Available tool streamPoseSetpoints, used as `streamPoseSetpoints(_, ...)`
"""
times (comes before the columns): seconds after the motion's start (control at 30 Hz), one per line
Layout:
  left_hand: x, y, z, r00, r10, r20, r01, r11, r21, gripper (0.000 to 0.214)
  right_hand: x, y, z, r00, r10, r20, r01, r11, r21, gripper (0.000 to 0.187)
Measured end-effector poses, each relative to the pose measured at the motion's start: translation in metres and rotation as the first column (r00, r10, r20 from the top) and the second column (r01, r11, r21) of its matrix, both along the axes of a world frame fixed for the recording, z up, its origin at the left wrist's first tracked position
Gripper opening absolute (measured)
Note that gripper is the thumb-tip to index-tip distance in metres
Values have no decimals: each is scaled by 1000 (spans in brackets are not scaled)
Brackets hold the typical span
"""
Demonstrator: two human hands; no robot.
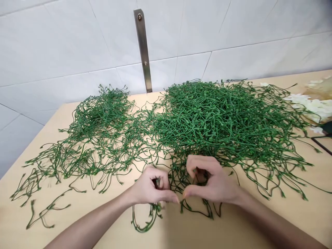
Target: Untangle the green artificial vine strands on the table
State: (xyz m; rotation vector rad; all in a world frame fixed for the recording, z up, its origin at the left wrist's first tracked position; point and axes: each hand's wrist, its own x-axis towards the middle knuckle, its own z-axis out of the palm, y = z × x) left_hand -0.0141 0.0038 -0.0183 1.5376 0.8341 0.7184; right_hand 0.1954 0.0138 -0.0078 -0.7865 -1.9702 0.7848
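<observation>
Table [15,231]: light wood-tone top, bare at the lower left corner of the frame.
Large pile [223,117]: tangled green stems, heaped from the centre to the right of the frame.
Small pile [95,114]: green stems, heaped left of upper centre.
Thin layer [88,160]: green stems, spread across the left middle.
Stray stems [43,214]: apart from the layer, lower left.
White flowers [315,105]: grouped at the right edge, beside the large pile.
Dark object [328,128]: right edge, cut off, type unclear.
</observation>
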Motion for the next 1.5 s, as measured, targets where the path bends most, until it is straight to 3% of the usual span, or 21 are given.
streamPoseSetpoints(0.07, -3, 1, 1, 998, 51, 28, -47, 992, -118, 40, 3, 2, 2, 996, -80, -27, 81, 995, 53, 30)
streamPoseSetpoints(0.13, -6, 3, 2, 990, 97, 102, -74, 975, -210, 33, 3, 3, 4, 983, -183, -24, 185, 972, 147, 38)
streamPoseSetpoints(0.27, -9, 5, 1, 981, 108, 158, -70, 972, -226, 22, -2, 0, 3, 953, -289, -87, 301, 888, 346, 28)
streamPoseSetpoints(0.37, -7, 3, 1, 995, 53, 82, -37, 982, -184, 21, -8, -3, -2, 982, -130, -137, 178, 879, 443, 11)
streamPoseSetpoints(0.43, -5, 0, 1, 996, 48, 74, -31, 977, -213, 26, -12, -6, -5, 995, 0, -95, 46, 878, 476, 9)
streamPoseSetpoints(0.53, -3, -4, -2, 987, 101, 121, -65, 960, -271, 31, -17, -9, -9, 989, 104, 103, -142, 856, 497, 25)
streamPoseSetpoints(0.63, -3, -5, -8, 976, 118, 181, -69, 964, -256, 38, -18, -11, -13, 942, 96, 321, -249, 841, 480, 23)
streamPoseSetpoints(0.77, -4, -3, -14, 959, 110, 260, -52, 974, -220, 44, -15, -11, -18, 896, 34, 442, -256, 854, 454, 14)
streamPoseSetpoints(0.83, -4, -3, -14, 956, 111, 271, -51, 974, -220, 42, -14, -10, -17, 924, 37, 381, -217, 870, 443, 15)
streamPoseSetpoints(0.93, -4, -1, -11, 961, 130, 246, -76, 973, -218, 27, -12, -6, -11, 987, 5, 161, -74, 900, 429, 9)
streamPoseSetpoints(1.03, 0, 1, -5, 956, 185, 228, -142, 971, -193, 21, -12, -3, -7, 997, -49, -64, 69, 929, 363, 8)
streamPoseSetpoints(1.2, 5, 8, 0, 899, 334, 282, -264, 929, -259, 18, -11, -1, -1, 965, -103, -243, 128, 988, 88, 9)
streamPoseSetpoints(1.33, 4, 14, -1, 783, 513, 351, -362, 836, -412, 28, -8, 0, 3, 953, -45, -298, 34, 998, -43, 6)
streamPoseSetpoints(1.5, 1, 17, 0, 762, 558, 328, -353, 783, -512, 33, -6, -2, -1, 933, -25, -360, -89, 951, -297, 14)
